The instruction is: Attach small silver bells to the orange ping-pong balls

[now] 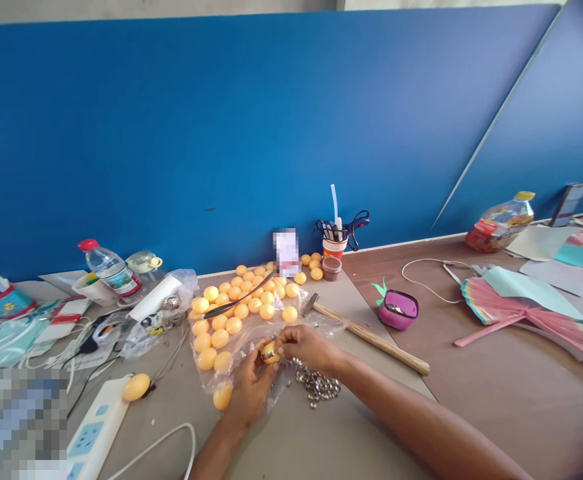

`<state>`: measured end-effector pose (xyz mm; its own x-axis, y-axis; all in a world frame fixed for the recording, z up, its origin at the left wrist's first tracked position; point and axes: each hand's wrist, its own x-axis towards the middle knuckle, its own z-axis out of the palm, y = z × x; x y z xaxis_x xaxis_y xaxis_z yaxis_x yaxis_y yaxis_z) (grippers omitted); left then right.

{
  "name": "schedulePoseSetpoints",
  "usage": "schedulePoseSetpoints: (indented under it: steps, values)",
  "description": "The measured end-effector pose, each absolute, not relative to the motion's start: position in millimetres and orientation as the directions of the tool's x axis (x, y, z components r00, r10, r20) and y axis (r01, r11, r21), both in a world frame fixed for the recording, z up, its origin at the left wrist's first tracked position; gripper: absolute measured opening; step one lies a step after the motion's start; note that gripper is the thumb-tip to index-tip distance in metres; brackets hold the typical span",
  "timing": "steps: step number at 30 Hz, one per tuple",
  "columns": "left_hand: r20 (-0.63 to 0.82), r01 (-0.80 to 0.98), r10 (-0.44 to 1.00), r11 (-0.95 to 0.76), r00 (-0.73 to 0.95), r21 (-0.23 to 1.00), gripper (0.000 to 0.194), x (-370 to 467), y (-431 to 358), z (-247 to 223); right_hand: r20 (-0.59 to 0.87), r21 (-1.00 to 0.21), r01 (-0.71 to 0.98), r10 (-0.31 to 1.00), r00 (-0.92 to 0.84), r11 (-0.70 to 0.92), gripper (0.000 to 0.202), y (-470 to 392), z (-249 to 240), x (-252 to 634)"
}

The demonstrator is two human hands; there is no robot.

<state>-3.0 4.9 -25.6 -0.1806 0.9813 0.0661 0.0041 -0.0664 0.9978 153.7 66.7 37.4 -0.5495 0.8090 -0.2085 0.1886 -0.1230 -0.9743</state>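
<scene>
My left hand point(254, 383) is closed around an orange ball point(270, 353) that has something shiny on its surface. The fingers of my right hand point(299, 347) are pinched at the right side of the same ball. Behind both hands, many orange balls point(220, 339) lie on and around a clear plastic bag point(266, 330). A pile of small shiny metal pieces point(317, 387) rests on the table just below my right wrist. A hammer with a wooden handle point(376, 344) lies to the right, its head near the balls.
A white power strip point(96, 427) and loose cables are at the lower left, beside a single orange ball point(136, 387). Bottles and bags stand back left. To the right are a purple pouch point(397, 320), a pink fan point(521, 311) and a tilted bottle point(501, 223).
</scene>
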Motion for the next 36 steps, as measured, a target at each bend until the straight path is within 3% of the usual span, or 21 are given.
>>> schedulePoseSetpoints:
  steps: [10, 19, 36]
  values:
    - [0.031, 0.006, 0.995, -0.031, -0.094, 1.000, 0.045, -3.2, 3.3, -27.6, -0.231, -0.971, 0.182, 0.799, -0.555, -0.154, 0.003, 66.3, 34.2, 152.9]
    - [0.280, 0.340, 0.957, -0.238, -0.079, 0.910, 0.034, -8.1, 3.3, -34.7, -0.264, -0.963, 0.194, 0.811, -0.522, -0.189, 0.004, 63.2, 33.8, 151.1]
    - [0.314, 0.418, 0.949, -0.283, -0.007, 0.863, 0.034, -6.6, 1.4, -27.8, -0.242, -0.961, 0.233, 0.866, -0.437, -0.151, 0.007, 62.2, 14.4, 145.6]
